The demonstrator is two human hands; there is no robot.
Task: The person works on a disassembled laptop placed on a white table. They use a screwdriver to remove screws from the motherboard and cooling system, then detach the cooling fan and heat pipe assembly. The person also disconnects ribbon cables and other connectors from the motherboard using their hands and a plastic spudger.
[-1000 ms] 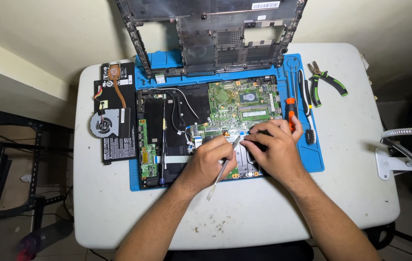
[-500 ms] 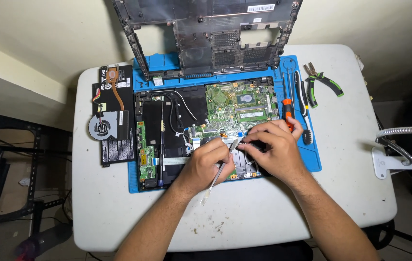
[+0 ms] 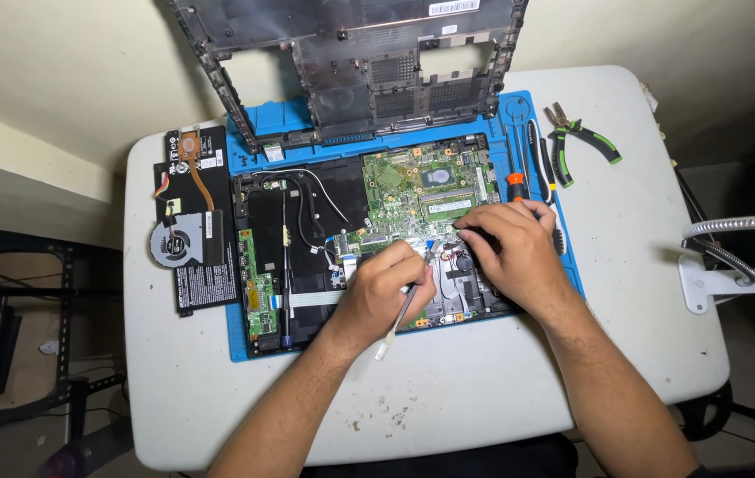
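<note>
An opened laptop base lies on a blue work mat, its green motherboard exposed. My left hand grips a thin white-handled tool like a pen, its tip touching the board near the middle. My right hand rests on the laptop's right part, fingertips pressed down beside the tool tip. What lies under the right hand's fingers is hidden.
A removed black bottom cover leans upright at the back. A black battery carrying a fan with copper heat pipe lies left of the mat. Screwdrivers and green-handled pliers sit right. A lamp base stands at the table's right edge.
Both hands stay together on the board with only slight shifts; the view has shifted a little.
</note>
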